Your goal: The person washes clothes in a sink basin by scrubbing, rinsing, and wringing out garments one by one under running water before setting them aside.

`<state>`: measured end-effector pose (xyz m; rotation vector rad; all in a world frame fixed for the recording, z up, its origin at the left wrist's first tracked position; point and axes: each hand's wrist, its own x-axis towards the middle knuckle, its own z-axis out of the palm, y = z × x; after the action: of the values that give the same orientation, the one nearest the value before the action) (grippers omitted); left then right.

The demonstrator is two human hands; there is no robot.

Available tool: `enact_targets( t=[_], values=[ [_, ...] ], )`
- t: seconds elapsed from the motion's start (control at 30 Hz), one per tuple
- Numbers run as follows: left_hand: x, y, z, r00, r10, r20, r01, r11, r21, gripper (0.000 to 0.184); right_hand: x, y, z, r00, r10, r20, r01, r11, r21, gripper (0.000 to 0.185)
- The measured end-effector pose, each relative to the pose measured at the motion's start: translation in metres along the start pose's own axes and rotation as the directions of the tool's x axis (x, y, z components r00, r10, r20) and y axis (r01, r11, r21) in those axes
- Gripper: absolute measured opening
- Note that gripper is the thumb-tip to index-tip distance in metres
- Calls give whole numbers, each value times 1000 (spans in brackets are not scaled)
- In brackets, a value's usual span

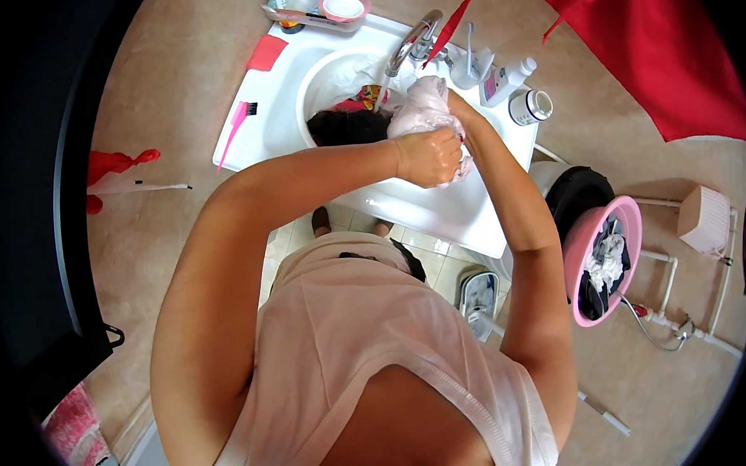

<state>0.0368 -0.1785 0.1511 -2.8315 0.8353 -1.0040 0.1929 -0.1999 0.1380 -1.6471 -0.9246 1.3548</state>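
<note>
A wet, pale pink cloth [420,110] is bunched and twisted between my two hands above the right side of the sink basin [306,93]. My left hand [430,156] is closed in a fist around its lower end. At the cloth's far side is my right hand [460,108], gripping it, with most of the fingers hidden behind the folds. Dark cloth [344,128] and a red and yellow patterned piece [369,98] lie in the basin. From the chrome faucet [414,43] a thin stream of water runs down beside the pink cloth.
On the sink's left ledge lie a pink brush [237,131] and a red cloth [267,53]. A white bottle [506,82], a jar [530,107] and a toothbrush cup [470,69] stand right. A pink tub [631,236] holds laundry. Red fabric [671,71] hangs upper right.
</note>
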Motion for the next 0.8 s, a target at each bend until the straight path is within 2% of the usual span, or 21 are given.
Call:
enact_targets(
  t=[0.03, 0.07, 0.1, 0.13, 0.2, 0.23, 0.27, 0.3, 0.33, 0.37, 0.43, 0.47, 0.53, 0.57, 0.6, 0.63, 0.67, 0.7, 0.77, 0.8],
  values=[
    [-2, 4, 2, 1000, 10, 10, -10, 1000, 15, 15, -4, -10, 12, 997, -66, 30, 67, 996, -51, 19],
    [-4, 9, 4, 1000, 22, 18, -23, 999, 27, 14, 21, 15, 14, 986, -150, 71, 165, 937, -307, 22],
    [-9, 15, 12, 997, 24, 72, -28, 998, 54, 12, 63, 58, 8, 968, -215, 126, 249, 805, -538, 25],
    [-11, 18, 14, 999, 21, 44, -22, 1000, 23, 11, 81, 84, 1, 949, -254, 185, 306, 612, -729, 28],
    [-15, 21, 19, 1000, 24, -20, -25, 998, -55, 10, 8, 34, 5, 960, -269, 84, 259, 725, -638, 18],
    [-16, 22, 20, 999, 9, -36, -13, 993, -115, 10, -13, -7, 24, 990, -101, 102, 133, 392, -910, 14],
    [-18, 24, 18, 999, -9, -47, 0, 984, -176, 11, -19, 9, 22, 993, -115, -16, 40, 468, -883, 16],
    [-18, 26, 15, 998, -30, -53, 17, 973, -231, 12, -27, 27, 21, 974, 40, -225, -127, 913, -388, 19],
    [-15, 26, 8, 995, -93, -28, 82, 957, -278, 14, -39, 33, 23, 920, 264, -290, -178, 940, 292, 22],
    [-14, 28, -3, 987, -159, 7, 152, 935, -320, 15, -54, 38, 23, 898, 267, -351, -98, 897, 432, 32],
    [-9, 33, -18, 945, -316, 89, 325, 866, -380, 18, -77, 55, 6, 890, 197, -410, -29, 924, 381, 33],
    [-7, 36, -16, 901, -428, 69, 413, 797, -442, 18, -90, 65, -3, 887, 164, -431, 0, 935, 355, 35],
    [2, 47, -7, 768, -638, 56, 553, 616, -561, 18, -127, 57, -20, 808, 234, -540, -54, 943, 328, 36],
    [6, 59, 5, 598, -791, 131, 654, 387, -651, 18, -147, 52, -30, 787, 198, -584, -57, 966, 251, 37],
    [13, 64, 8, 495, -798, 345, 685, 114, -720, 18, -165, 49, -39, 766, 161, -623, -66, 983, 173, 38],
    [20, 66, 11, 396, -736, 550, 680, -168, -714, 19, -180, 47, -50, 731, 136, -669, -107, 991, 84, 39],
    [27, 68, 15, 310, -609, 730, 640, -435, -634, 20, -192, 48, -60, 696, 105, -710, -153, 988, -4, 39],
    [35, 76, 24, 306, -529, 791, 520, -604, -605, 25, -204, 50, -71, 680, 42, -732, -166, 981, -98, 40],
    [63, 93, 23, 307, -387, 869, 250, -849, -466, 36, -226, 41, -82, 669, -64, -741, -220, 935, -279, 40],
    [77, 100, 18, 322, -330, 888, 104, -919, -380, 41, -234, 44, -93, 689, 10, -725, -335, 891, -307, 41]
  ],
)
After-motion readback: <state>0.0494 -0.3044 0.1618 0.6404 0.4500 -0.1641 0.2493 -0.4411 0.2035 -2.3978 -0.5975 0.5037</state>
